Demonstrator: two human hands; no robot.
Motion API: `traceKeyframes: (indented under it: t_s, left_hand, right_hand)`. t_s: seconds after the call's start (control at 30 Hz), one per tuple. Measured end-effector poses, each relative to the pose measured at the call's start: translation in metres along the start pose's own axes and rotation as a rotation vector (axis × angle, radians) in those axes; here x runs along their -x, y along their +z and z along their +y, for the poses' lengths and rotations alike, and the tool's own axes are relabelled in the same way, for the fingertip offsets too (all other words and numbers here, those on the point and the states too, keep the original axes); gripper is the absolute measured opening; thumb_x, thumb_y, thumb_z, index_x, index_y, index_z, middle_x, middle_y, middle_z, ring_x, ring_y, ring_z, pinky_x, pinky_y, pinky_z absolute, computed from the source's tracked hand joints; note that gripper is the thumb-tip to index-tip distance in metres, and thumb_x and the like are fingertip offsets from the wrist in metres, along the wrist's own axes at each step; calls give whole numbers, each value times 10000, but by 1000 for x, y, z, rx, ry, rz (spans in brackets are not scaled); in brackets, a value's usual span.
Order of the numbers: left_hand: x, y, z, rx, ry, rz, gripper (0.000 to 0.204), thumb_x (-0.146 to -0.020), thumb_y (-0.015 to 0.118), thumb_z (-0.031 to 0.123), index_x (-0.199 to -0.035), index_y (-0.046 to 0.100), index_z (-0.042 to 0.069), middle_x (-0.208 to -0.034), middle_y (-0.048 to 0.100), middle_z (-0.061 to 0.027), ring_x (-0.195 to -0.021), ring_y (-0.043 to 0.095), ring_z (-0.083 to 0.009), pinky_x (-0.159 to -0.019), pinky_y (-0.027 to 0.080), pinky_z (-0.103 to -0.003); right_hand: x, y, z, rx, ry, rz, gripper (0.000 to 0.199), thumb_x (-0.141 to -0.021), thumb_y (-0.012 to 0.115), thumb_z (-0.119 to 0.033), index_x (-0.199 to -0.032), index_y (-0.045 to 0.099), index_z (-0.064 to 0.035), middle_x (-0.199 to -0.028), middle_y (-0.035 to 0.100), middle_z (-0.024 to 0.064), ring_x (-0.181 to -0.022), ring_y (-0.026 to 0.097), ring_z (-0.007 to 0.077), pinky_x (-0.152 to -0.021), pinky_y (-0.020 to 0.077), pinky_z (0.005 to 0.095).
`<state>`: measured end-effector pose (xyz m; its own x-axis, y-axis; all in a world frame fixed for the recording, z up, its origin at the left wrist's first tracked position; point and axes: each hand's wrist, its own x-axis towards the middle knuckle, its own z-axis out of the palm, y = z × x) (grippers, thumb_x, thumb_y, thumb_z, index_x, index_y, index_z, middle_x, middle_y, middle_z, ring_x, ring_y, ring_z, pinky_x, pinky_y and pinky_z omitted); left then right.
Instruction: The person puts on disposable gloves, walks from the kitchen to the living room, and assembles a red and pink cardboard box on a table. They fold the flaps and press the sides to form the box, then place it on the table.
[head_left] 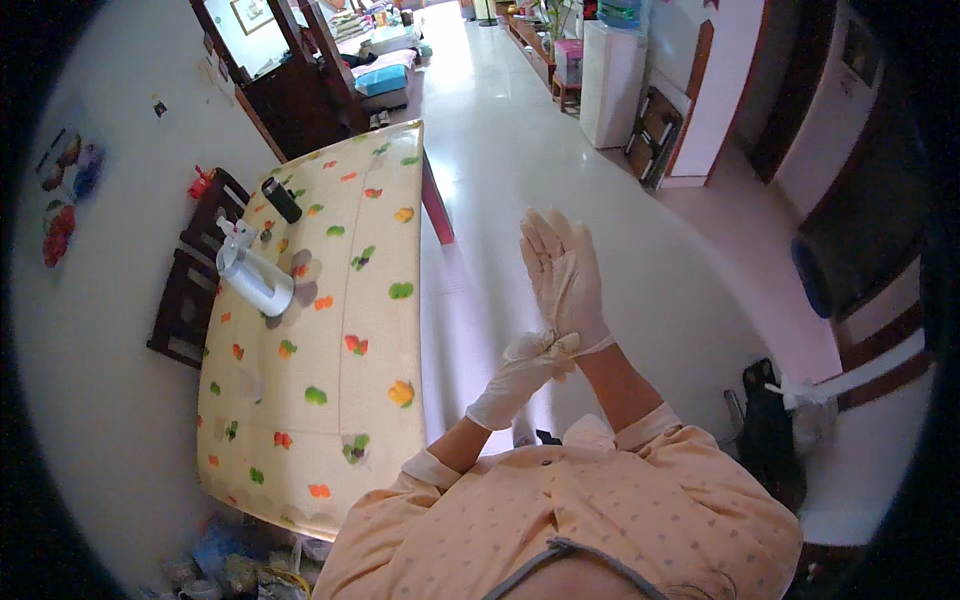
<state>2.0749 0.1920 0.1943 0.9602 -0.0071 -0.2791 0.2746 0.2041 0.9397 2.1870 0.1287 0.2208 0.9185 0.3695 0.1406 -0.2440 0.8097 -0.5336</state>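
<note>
Both my hands wear thin whitish gloves. My right hand is raised in front of me, palm turned up, with its fingers stretched out and nothing in them. At its wrist, my left hand has its fingers closed on the cuff of the right glove. The fingertips of the left hand are partly bunched together there. Bare forearm shows between each glove and the rolled peach sleeves. Beside my hands on the left stands a table with a cream cloth printed with fruit.
On the table stand a white jug and a dark bottle. Dark chairs line its wall side. A water dispenser stands ahead right. A black bag is low at right; plastic bags lie by the table's near end.
</note>
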Motion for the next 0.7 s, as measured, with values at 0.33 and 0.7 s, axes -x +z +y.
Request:
traceKeyframes:
  t_s: [0.33, 0.7]
  left_hand:
    - [-223, 6, 54, -149, -56, -180, 135, -927, 668, 136, -997, 691, 23, -778, 620, 0, -710, 554, -80, -623, 457, -231]
    - [-422, -68, 143, -171, 599, 32, 550, -1020, 451, 477, -1001, 698, -14, -858, 700, -80, -779, 651, -171, -740, 517, -314]
  right_hand:
    - [-213, -76, -57, -95, -8, -178, 634, -1016, 353, -565, -1522, 269, -192, -1579, 260, 143, -1466, 228, 287, -1186, 223, 543]
    - [-433, -135, -71, 39, 230, -261, 578, -1069, 314, -424, -1468, 374, -10, -1497, 434, 130, -1407, 379, 248, -1209, 254, 368]
